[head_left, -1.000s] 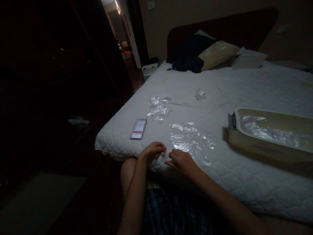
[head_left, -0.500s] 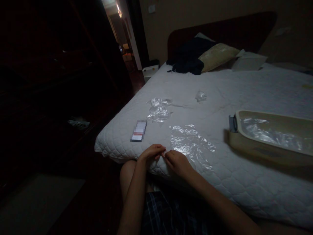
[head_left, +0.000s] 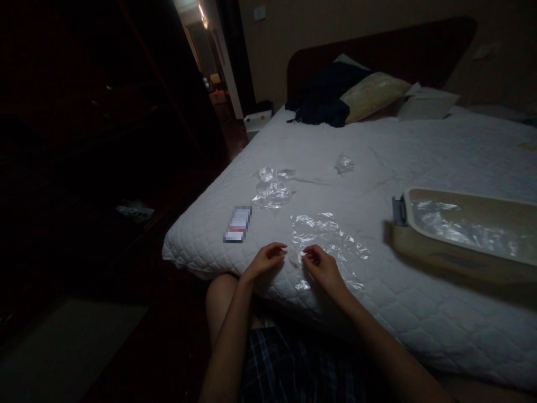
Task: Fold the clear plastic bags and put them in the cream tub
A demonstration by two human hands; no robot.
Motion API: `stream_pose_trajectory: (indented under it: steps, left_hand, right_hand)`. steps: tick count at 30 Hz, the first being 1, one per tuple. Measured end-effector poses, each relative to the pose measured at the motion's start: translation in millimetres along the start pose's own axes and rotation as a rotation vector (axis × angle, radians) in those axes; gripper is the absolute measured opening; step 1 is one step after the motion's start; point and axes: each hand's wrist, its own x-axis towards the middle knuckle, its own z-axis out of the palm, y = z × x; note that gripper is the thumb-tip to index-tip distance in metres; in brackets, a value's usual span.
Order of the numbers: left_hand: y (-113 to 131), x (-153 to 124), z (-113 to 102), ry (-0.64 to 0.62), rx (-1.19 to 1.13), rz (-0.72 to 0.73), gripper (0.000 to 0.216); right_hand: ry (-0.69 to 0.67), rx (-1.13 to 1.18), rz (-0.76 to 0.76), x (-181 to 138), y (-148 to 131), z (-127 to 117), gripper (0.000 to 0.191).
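At the near edge of the bed, my left hand (head_left: 267, 259) and my right hand (head_left: 321, 265) face each other a short way apart, fingers curled inward. Between them is a thin clear plastic bag (head_left: 295, 261), pinched at the fingertips; its outline is hard to make out in the dim light. Beneath and beyond my right hand, a crinkled clear plastic sheet (head_left: 352, 246) lies flat. Farther left rests a blurred-out phone-like rectangle (head_left: 238, 224), and past it a crumpled clear plastic piece (head_left: 272, 189).
To the right stands a beige plastic bin (head_left: 436, 254) with a grey latch, clear plastic inside. A small plastic scrap (head_left: 344, 163) lies mid-bed. Dark cloth (head_left: 325, 98) and a yellowish pillow (head_left: 373, 96) are by the headboard (head_left: 398, 47). The quilted bed (head_left: 201, 229) drops off at left.
My hands were together at the fingertips and have since parted, mainly as my right hand moved right. More shiny plastic shows between and below them.
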Motion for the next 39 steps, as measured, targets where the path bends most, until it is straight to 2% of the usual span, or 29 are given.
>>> stream_pose_trajectory:
  steps: [3,6,17,26,30,33,39]
  left_hand:
    - [4.3,7.0,3.2,-0.049,0.197,0.151,0.026]
    - [6.5,16.9,5.3,-0.07,0.322,0.209,0.02]
    - [10.2,30.6,8.5,-0.081,0.369,0.134,0.017]
    - [21.3,33.7,15.5,-0.07,0.59,0.144,0.018]
    - [23.6,30.2,20.1,-0.012,0.678,0.119,0.015]
    - [26.2,27.1,23.0,0.036,0.73,0.088,0.015]
    - [31.8,21.3,31.6,0.108,0.878,0.044,0.025]
  right_hand:
    - [0.009,0.049,0.004,-0.1,-1.4,-2.3,0.02]
    - [0.025,0.062,0.008,1.2,-0.8,-6.0,0.023]
    - [0.091,-0.058,0.026,6.7,2.4,-16.3,0.024]
    - [0.068,-0.361,-0.05,7.9,6.3,-20.2,0.021]
    - [0.078,-0.603,-0.111,6.7,2.9,-18.6,0.019]
    - [0.051,-0.772,-0.099,8.1,1.1,-18.3,0.016]
    - [-0.026,-0.896,-0.099,12.1,4.8,-17.6,0.016]
